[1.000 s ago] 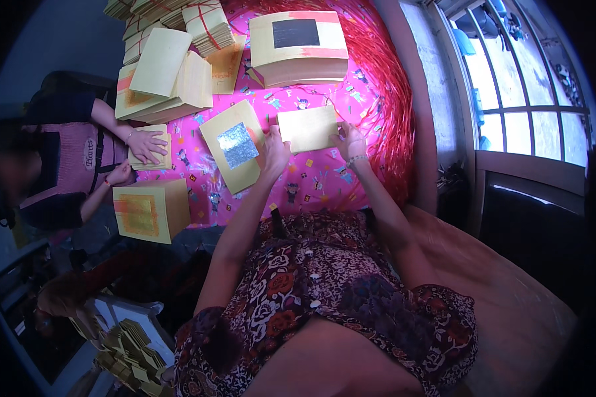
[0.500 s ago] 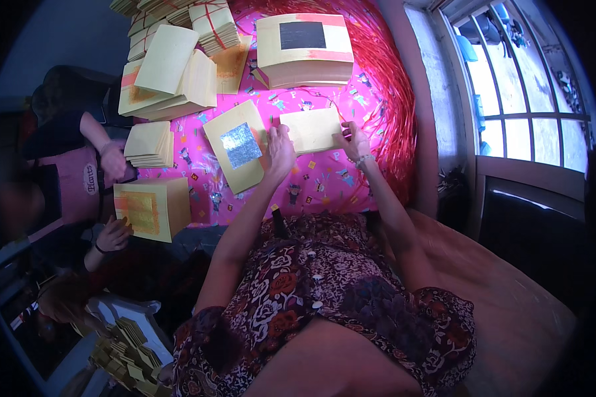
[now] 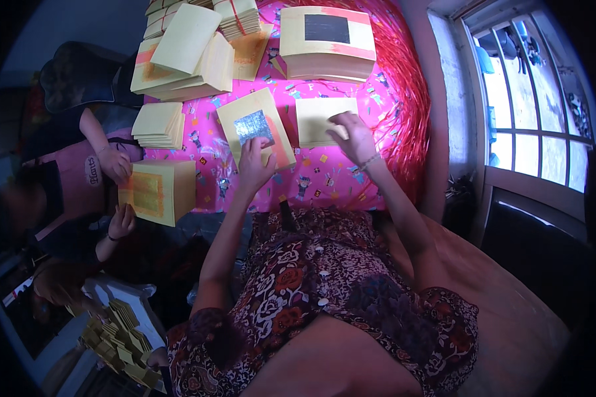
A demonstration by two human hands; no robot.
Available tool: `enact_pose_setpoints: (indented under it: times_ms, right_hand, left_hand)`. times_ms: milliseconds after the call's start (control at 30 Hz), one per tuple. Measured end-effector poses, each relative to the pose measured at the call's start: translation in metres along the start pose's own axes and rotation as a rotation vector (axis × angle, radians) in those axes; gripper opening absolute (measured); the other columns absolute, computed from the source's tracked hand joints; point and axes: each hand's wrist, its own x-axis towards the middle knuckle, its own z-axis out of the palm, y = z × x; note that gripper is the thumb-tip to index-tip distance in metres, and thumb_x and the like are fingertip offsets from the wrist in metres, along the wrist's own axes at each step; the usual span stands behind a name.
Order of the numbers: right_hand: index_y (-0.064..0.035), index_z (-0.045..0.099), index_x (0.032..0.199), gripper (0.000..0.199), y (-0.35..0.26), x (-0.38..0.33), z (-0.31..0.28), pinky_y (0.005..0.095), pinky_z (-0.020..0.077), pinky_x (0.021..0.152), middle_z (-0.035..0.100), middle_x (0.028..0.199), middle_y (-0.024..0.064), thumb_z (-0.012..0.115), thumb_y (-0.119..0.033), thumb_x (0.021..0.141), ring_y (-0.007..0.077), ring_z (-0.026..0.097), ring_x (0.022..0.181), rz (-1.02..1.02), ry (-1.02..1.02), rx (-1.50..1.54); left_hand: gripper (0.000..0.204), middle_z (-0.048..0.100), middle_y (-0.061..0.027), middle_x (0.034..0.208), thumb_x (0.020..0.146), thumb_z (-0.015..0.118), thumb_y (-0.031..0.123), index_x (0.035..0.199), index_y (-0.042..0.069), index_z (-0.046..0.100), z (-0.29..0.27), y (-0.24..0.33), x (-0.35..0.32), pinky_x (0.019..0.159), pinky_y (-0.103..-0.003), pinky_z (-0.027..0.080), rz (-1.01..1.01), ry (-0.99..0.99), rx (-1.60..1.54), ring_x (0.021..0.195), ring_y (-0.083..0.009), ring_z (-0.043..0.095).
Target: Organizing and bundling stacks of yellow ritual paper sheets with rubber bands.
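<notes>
My left hand (image 3: 255, 169) is over the lower part of a yellow paper sheet (image 3: 228, 118) with a silver foil square (image 3: 248, 122). Its fingers touch the sheet near the foil, bent and a little apart. My right hand (image 3: 356, 140) hovers at the right side of a plain pale yellow paper piece (image 3: 313, 122), thumb and fingers apart with nothing between them. That piece lies flat on the pink patterned table cover (image 3: 308, 175); whether it is one sheet or several cannot be made out.
A thick paper stack (image 3: 327, 56) with a dark square lies farther back. More stacks (image 3: 189, 73) stand at the back left. Red strands (image 3: 410, 119) run along the right edge. At left, a co-worker's hands (image 3: 116, 165) touch a yellow stack (image 3: 169, 192).
Both my hands have let go of the plain paper piece. My left hand has moved left onto the foil sheet; my right has lifted slightly. The whole view has shifted a little.
</notes>
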Motion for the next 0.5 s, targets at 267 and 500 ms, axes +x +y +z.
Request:
enact_pose_setpoints:
  times_ms: [267,500]
  right_hand:
    - [-0.0087,0.054,0.105,0.036,-0.044,0.002,0.084,0.0353,0.0481,0.083,0.054,0.102,0.0057,0.067,-0.021,0.074,0.0229,0.054,0.099,-0.325,-0.539,-0.323]
    - [-0.0042,0.058,0.097,0.024,-0.036,0.004,0.108,0.033,0.0511,0.079,0.057,0.103,0.0094,0.061,-0.017,0.077,0.0246,0.059,0.091,-0.468,-0.58,-0.423]
  left_hand:
    - [0.062,0.052,-0.0138,0.1,0.06,0.081,0.028,0.106,0.004,0.047,-0.019,-0.016,-0.025,0.083,-0.042,0.042,0.049,-0.149,0.209,0.096,-0.0327,0.051]
    - [0.057,0.051,-0.0106,0.098,0.057,0.082,0.027,0.102,0.009,0.051,-0.016,-0.033,-0.02,0.083,-0.042,0.041,0.072,-0.207,0.227,0.094,-0.0319,0.05]
